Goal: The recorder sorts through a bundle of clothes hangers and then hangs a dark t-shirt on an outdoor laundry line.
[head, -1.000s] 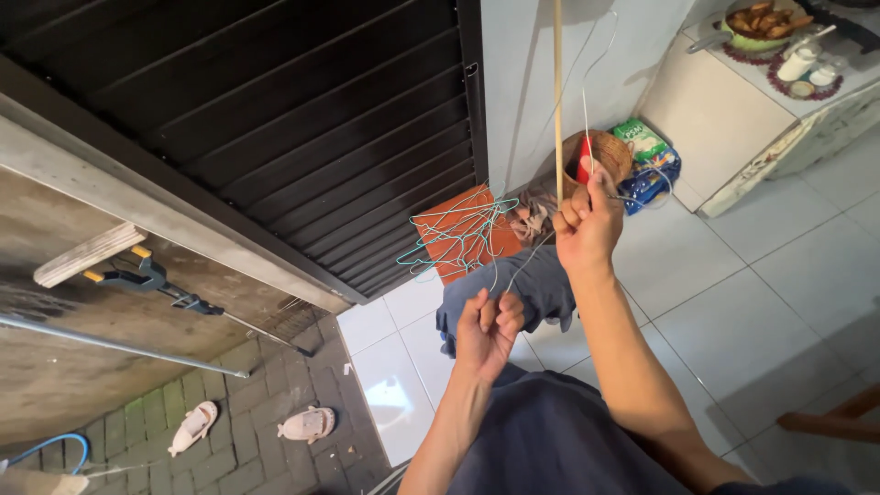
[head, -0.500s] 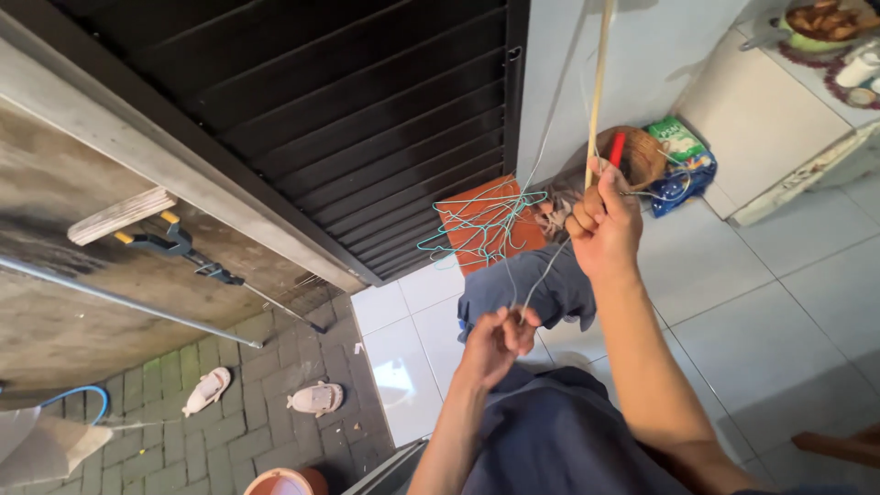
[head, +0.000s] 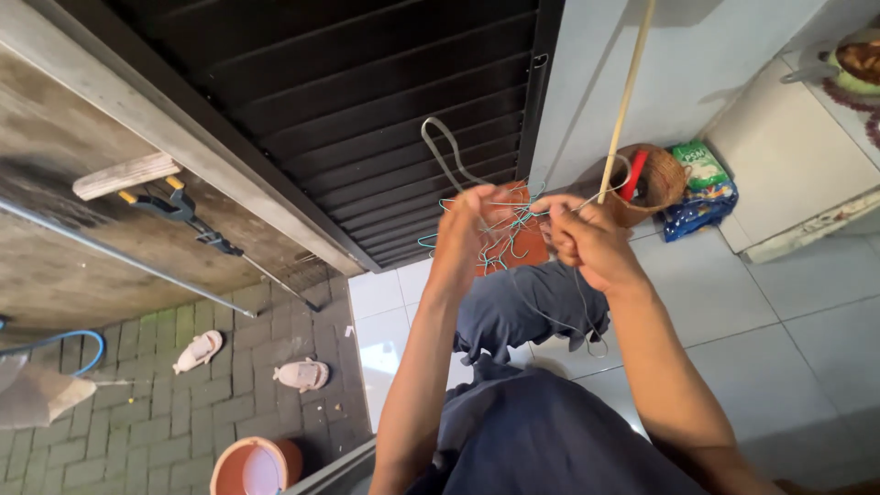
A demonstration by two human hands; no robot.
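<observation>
Wire hangers [head: 500, 234], teal, bunched between both raised hands above tiled floor [head: 788, 302]. Left hand [head: 467, 229] pinched the bunch; right hand [head: 587, 240] gripped hangers and bamboo pole [head: 626, 92]. Step judged: separating one hanger; next needs careful untangling.

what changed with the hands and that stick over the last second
The left hand rose from waist height to meet the right hand, and both now work the thin wire together. The right hand still grips the bamboo stick. Basket and sandals stayed put.
</observation>
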